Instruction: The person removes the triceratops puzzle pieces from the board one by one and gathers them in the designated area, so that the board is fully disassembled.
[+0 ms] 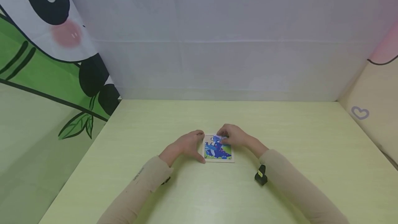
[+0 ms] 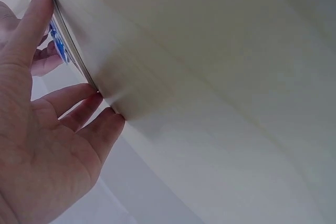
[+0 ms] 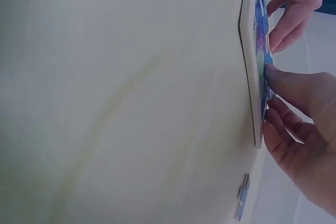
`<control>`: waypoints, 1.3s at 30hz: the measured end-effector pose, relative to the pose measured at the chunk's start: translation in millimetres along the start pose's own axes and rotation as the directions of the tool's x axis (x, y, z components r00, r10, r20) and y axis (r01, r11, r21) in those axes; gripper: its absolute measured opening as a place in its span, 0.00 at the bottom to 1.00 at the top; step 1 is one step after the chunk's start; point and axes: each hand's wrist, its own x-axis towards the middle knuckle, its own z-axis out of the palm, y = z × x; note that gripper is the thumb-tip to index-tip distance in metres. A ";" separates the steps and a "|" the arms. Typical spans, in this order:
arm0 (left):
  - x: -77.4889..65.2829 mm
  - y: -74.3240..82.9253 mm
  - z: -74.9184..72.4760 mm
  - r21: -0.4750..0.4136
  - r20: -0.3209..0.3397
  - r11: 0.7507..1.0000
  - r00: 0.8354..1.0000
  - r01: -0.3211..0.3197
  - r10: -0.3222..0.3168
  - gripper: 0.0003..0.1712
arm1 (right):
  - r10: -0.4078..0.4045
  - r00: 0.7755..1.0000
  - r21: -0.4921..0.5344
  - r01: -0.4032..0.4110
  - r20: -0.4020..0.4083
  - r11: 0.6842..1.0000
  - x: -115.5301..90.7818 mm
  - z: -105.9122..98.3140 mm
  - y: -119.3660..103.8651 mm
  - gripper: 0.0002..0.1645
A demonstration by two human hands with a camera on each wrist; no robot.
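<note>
A small square jigsaw puzzle board [image 1: 217, 161] with a blue dinosaur picture and a pale wooden rim lies on the table. My left hand [image 1: 188, 144] holds its left side, thumb at the near corner and fingers by the far corner. In the left wrist view those fingertips meet the board's edge and the table. My right hand [image 1: 235, 135] is over the board's far right part, pinching a blue puzzle piece [image 3: 271, 94] between thumb and fingers. Part of the picture and most of that piece are hidden by the fingers. Bare wood shows at the board's upper left.
Another loose puzzle piece [image 3: 242, 198] lies on the table beyond the board in the right wrist view. The pale yellow table [image 1: 199, 196] meets a plain backdrop at its far edge, with printed cloth at the left. A small black device [image 1: 261, 175] hangs at the right wrist.
</note>
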 end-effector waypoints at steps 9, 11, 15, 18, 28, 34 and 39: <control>-0.6 -0.2 -0.2 -0.010 -0.005 1.000 1.000 0.003 -0.004 0.59 | -0.019 1.000 -0.071 0.019 -0.004 0.997 -1.2 -0.7 -6.2 0.19; -1.3 0.2 -0.6 -0.019 -0.002 1.000 1.000 0.007 -0.007 0.60 | -0.029 1.000 -0.081 0.029 0.000 0.996 -1.0 -1.5 -6.3 0.19; -2.0 0.3 -0.2 -0.035 -0.001 0.999 1.000 0.008 -0.008 0.59 | -0.068 0.998 -0.109 0.068 0.007 0.992 -1.3 -3.7 -6.8 0.19; -2.2 0.0 0.2 -0.037 -0.005 0.999 1.000 0.005 -0.005 0.59 | -0.098 0.995 -0.144 0.098 0.007 0.985 -1.9 -4.9 -7.6 0.18; -2.4 -0.8 0.3 -0.026 -0.010 1.000 1.000 0.002 -0.002 0.59 | -0.080 0.996 -0.170 0.075 -0.024 0.983 -2.8 -3.1 -7.2 0.18; -3.6 0.2 -1.2 -0.032 -0.008 0.999 1.000 0.004 -0.004 0.59 | -0.097 0.995 -0.157 0.090 -0.039 0.983 -2.9 -2.3 -6.1 0.18; -4.1 0.2 -1.4 -0.034 -0.007 0.999 1.000 0.000 -0.001 0.59 | -0.117 0.992 -0.146 0.109 -0.047 0.983 -3.5 -2.0 -4.0 0.17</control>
